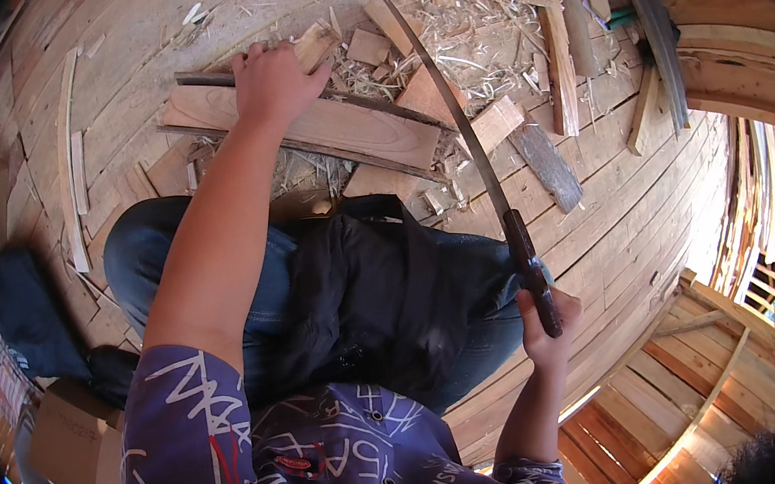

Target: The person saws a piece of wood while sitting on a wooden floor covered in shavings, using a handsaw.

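Observation:
My right hand (549, 324) is closed around the dark handle of a machete (456, 103), whose long, thin, slightly curved blade points away from me across the wood scraps. Out ahead, my left hand (276, 83) reaches over a wide wooden board (374, 133). Its fingers curl down by a small pale block of wood (315, 48), which shows between index finger and thumb. The fingertips are partly hidden. Under that hand and forearm, the board lies slanted on the floor with dark strips along its edges.
Wood shavings (488, 36) and short offcuts (492, 123) litter the plank floor beyond my crossed legs. Long strips (557, 47) lie at the far right, near a wooden wall (738, 25). A thin slat (74, 174) lies at left; a cardboard box (73, 440) stands at lower left.

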The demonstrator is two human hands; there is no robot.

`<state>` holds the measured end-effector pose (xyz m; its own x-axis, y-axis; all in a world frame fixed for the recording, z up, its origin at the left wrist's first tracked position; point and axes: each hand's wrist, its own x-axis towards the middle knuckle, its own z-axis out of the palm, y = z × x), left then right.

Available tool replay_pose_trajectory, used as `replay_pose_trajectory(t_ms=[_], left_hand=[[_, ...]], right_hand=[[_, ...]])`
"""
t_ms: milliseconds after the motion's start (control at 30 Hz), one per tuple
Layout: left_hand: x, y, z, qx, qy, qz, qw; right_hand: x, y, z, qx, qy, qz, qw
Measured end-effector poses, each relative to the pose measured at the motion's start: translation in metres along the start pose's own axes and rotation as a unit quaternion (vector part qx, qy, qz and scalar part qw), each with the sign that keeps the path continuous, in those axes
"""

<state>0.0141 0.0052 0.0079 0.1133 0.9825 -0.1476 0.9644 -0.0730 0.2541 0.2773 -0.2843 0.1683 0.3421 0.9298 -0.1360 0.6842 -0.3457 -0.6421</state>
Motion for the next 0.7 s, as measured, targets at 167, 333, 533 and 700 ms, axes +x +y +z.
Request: replay_pose_trajectory(t_ms=[167,333,533,700], left_hand=[[-0.011,-0.017,-0.014,0.010,0.084,-0.028,0.996],[-0.042,-0.003,-0.047,0.028,0.058,-0.019,0.998],[-0.060,-0.006,-0.057,0.066,-0.012,-0.019,0.998],[-0.084,0.011,-0.056,0.071,-0.071,0.022,0.995]], right_hand=[[-0.029,-0.012,0.010,0.027,0.062,0.014,0.998],[-0.059,-0.032,0.001,0.074,0.111,0.003,0.991],[-0.101,0.002,0.004,0.128,0.123,-0.042,0.983],[-0.114,0.017,0.009,0.178,0.144,-0.067,0.971]])
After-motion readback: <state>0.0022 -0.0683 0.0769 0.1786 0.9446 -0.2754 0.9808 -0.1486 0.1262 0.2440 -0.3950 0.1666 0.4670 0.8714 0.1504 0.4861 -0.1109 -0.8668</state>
